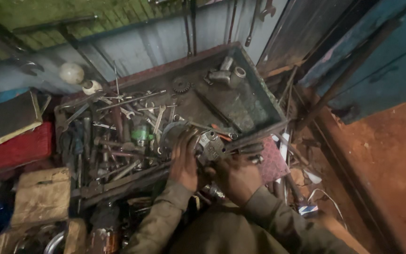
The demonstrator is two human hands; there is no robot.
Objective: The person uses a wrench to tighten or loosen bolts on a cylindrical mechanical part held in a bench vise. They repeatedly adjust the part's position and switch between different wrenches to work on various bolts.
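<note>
2 hands on 1 grey metal part (208, 146), held at the near rim of the tool tray (254, 101). Left hand (184, 160) wraps its left side, fingers curled shut on it; right hand (237, 178) cups it from below, grip closed. Part looks lifted clear of the wrenches (128, 110), not set down anywhere yet. Tray's left half is packed, right half mostly bare. Tight at the near edge; red block (17, 148) sits far left.

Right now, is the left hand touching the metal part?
Touching: the head view shows the left hand with its fingers wrapped over the grey metal part.
</note>
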